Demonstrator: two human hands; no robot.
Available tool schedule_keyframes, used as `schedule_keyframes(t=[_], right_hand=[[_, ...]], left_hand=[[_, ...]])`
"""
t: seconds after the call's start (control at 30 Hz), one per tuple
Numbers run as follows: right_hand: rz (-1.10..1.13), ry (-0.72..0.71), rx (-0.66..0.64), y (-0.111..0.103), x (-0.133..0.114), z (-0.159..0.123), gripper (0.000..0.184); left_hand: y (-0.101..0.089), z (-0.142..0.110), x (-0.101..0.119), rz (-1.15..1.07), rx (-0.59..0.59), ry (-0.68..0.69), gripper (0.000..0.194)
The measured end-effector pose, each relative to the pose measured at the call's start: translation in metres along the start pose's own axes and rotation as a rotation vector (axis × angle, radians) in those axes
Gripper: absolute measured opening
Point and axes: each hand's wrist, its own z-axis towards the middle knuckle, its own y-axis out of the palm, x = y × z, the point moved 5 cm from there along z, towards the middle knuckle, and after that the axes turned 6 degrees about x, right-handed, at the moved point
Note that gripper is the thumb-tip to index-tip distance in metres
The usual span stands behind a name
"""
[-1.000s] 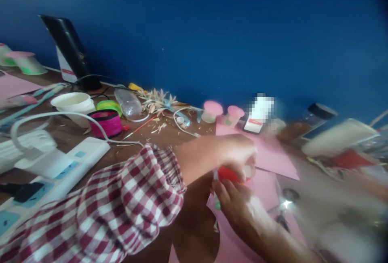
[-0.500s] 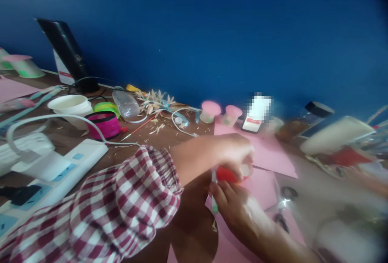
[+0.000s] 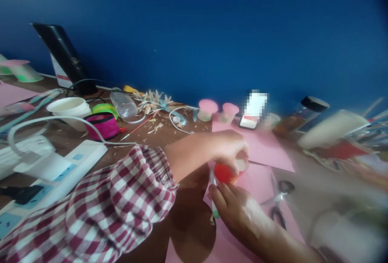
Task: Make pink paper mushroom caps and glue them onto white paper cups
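My left hand [image 3: 233, 149] comes in from the left in a checked sleeve. Its fingers curl down over a red round object [image 3: 222, 172] with a pale beige round part [image 3: 241, 165]; its kind is partly hidden. Just below, my right hand [image 3: 233, 200] is closed around a thin white pen-like stick [image 3: 213, 180] with a green lower end, close beside the red object. Both hands are over pink paper [image 3: 260, 178]. A large round opening in the paper shows the brown table [image 3: 192, 234]. Scissors [image 3: 280, 200] lie on the paper right of my hands.
Two cups with pink tops [image 3: 207, 110] and a phone [image 3: 253, 111] stand by the blue wall. Left are a power strip [image 3: 87, 155], a white cup [image 3: 68, 109] and a magenta band [image 3: 103, 126]. Wood shavings [image 3: 156, 101] lie behind; a dark-lidded jar [image 3: 312, 109] stands right.
The view has shifted slightly, so most things appear a little further left. Both hands keep the same hold around the red object, and the scissors show more sharply.
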Motion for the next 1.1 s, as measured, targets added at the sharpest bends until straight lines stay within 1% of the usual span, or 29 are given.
schedule_keyframes(t=[0.13,0.33,0.47,0.63,0.9,1.1], right_hand=[[0.071,-0.027,-0.027,-0.003,-0.002,-0.003,0.018],[0.109,-0.049,-0.064,-0.006,-0.002,-0.014,0.016],[0.158,-0.046,-0.111,-0.006,0.0,-0.021,0.014],[0.21,-0.051,-0.079,-0.011,0.002,-0.03,0.018],[0.233,-0.057,-0.068,-0.019,0.007,-0.041,0.023],[0.235,-0.046,-0.053,-0.024,0.012,-0.05,0.013]], left_hand=[[0.001,0.0,-0.001,0.014,0.01,0.032,0.058],[0.006,0.003,-0.009,-0.037,0.001,0.014,0.054],[0.002,0.001,-0.003,-0.01,-0.007,0.017,0.057],[-0.003,-0.003,0.002,0.004,-0.02,-0.02,0.057],[0.003,0.0,-0.007,-0.043,-0.041,-0.011,0.058],[0.002,0.0,-0.007,-0.052,-0.01,0.001,0.053]])
